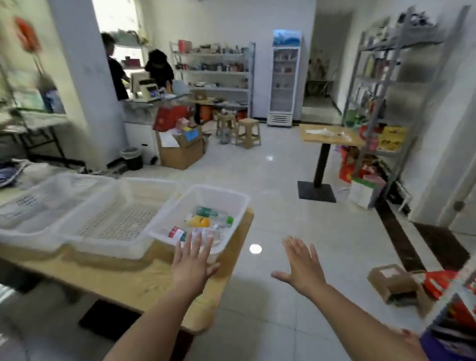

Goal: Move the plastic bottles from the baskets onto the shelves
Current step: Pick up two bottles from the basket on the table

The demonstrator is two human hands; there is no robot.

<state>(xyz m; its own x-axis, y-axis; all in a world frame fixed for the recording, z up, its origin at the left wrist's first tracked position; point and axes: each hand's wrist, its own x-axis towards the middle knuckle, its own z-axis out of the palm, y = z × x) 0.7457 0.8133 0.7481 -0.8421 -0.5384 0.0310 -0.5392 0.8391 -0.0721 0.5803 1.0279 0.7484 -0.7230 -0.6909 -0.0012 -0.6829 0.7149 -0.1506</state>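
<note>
Both hands out front, fingers straight & spread, holding nothing. Left hand (193,258) sits over the near rim of the small white basket (226,192) at the R end of the wooden table (142,283); can't tell if it touches. Right hand (301,263) hangs over the floor tiles (275,206), apart from the table. Plastic bottles (203,220) lie on their sides in that basket: one yellow-orange, one clear w/ green label, one w/ red & white label, one clear w/ green cap. Two bigger perforated baskets (120,211) sit just beside it, to the L. Metal shelves (400,64) stand by the R wall, well apart from the table.
</note>
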